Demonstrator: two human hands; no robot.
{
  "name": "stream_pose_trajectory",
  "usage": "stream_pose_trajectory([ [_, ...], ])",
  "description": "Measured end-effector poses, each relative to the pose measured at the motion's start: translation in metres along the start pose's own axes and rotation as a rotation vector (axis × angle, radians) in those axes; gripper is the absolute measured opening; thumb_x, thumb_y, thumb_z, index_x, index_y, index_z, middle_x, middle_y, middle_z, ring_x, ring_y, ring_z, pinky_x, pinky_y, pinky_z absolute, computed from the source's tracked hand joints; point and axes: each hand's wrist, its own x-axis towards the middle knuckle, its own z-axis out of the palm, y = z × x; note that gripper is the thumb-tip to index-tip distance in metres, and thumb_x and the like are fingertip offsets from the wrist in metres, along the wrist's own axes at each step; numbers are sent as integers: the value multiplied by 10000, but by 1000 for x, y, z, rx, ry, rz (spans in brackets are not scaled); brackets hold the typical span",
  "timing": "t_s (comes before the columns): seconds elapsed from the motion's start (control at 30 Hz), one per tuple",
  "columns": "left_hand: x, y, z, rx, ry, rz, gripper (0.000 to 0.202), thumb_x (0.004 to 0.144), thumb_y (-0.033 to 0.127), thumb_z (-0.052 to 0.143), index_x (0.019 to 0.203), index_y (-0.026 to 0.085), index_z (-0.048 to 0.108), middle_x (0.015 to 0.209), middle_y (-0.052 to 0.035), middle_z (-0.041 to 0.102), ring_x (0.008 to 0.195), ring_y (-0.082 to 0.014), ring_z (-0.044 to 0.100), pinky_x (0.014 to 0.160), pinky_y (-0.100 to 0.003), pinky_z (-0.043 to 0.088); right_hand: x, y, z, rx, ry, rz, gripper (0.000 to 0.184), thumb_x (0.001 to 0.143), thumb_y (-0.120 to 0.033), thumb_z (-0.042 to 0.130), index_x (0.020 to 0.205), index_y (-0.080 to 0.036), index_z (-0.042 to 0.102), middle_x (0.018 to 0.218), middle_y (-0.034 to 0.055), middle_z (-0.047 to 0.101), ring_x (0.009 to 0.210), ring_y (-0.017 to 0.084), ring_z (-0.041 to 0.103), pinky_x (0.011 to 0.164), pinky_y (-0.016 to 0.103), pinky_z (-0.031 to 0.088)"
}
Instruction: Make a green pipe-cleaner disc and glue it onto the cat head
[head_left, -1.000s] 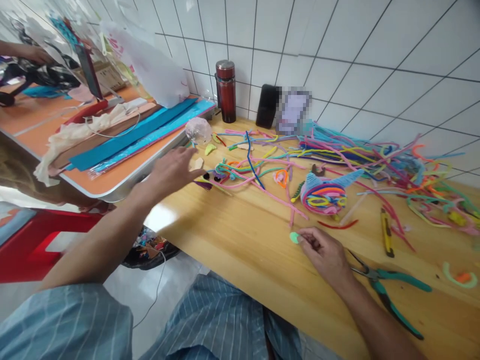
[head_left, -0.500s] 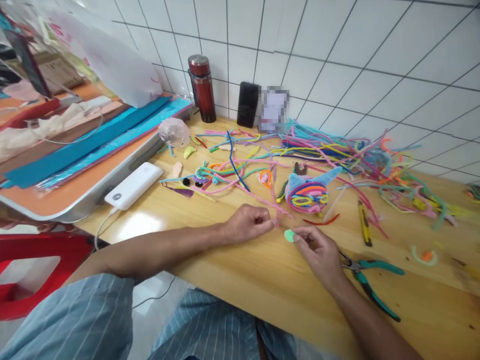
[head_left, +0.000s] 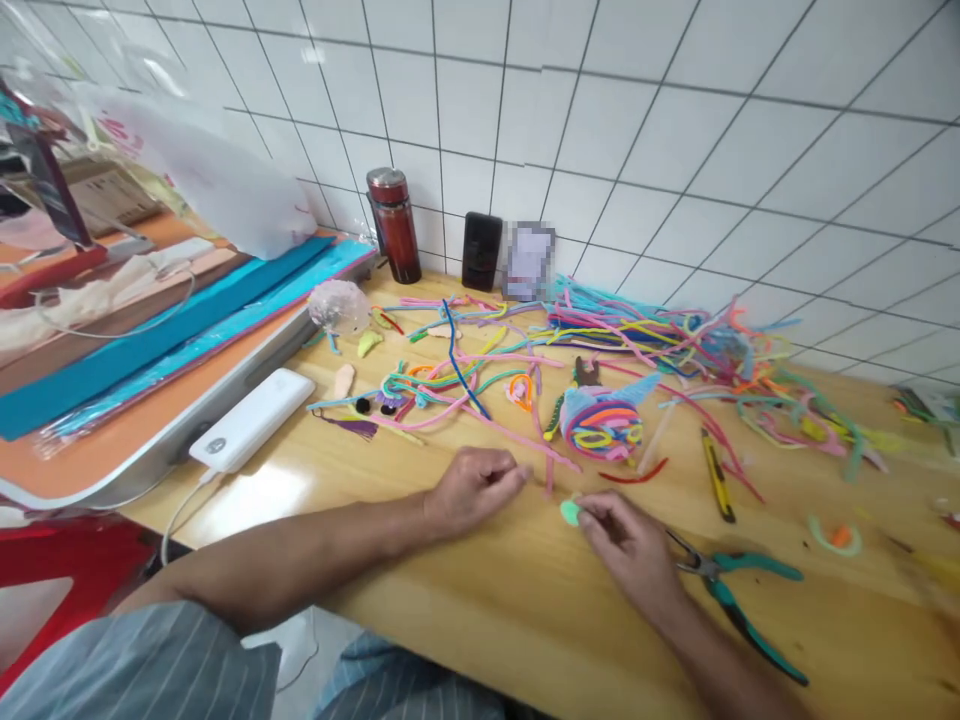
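Note:
My right hand (head_left: 626,540) pinches a small light-green disc (head_left: 570,512) between thumb and fingertips, just above the table. To its left, my left hand (head_left: 476,490) is closed, with thumb and forefinger pressed together; whether anything sits in that pinch is too small to make out. Beyond both hands stands a round, cat-eared face (head_left: 604,430) of coiled pipe cleaners, with yellow eye rings and blue ears. A red pipe cleaner piece (head_left: 634,474) lies in front of it. Teal-handled pliers (head_left: 709,568) rest open beside my right wrist.
A yellow utility knife (head_left: 718,475) lies to the right. Pipe cleaners (head_left: 622,325) are heaped along the tiled wall. A red thermos (head_left: 394,230) and a black phone (head_left: 481,250) stand at the back. A white power bank (head_left: 251,420) with its cable sits at left.
The view has tilted up, so everything sits lower in the picture. My right hand still holds the green disc; my left hand has drawn slightly away from it.

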Motion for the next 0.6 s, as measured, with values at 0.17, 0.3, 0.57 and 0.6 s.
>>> stream_pose_trajectory([
  [0.17,8,5,-3,-52,12,-71,621,980,627,579,585,220,326,571,52,298,558,-100,282,542,-268,261,3,-1,2,39,18,52,278,931,-496,715,902,-225,772,751,39,772,668,197,698,644,308,573],
  [0.3,12,5,-6,-90,-2,-94,607,947,665,580,593,217,375,599,42,347,589,-106,322,558,-259,288,7,-1,4,109,35,94,307,876,-526,751,899,-220,756,760,35,769,673,184,660,638,302,543],
  [0.57,8,1,-9,-91,-71,-156,538,975,528,619,599,203,412,597,58,318,587,-94,298,577,-257,283,3,6,5,247,26,148,268,875,-460,780,1012,-236,729,844,28,773,754,183,694,706,311,563],
  [0.6,7,1,-9,-87,-75,-162,534,981,519,622,604,201,418,600,58,325,588,-93,302,576,-257,283,2,5,6,253,27,145,262,885,-450,775,1033,-239,726,851,26,771,765,184,697,720,315,568],
])
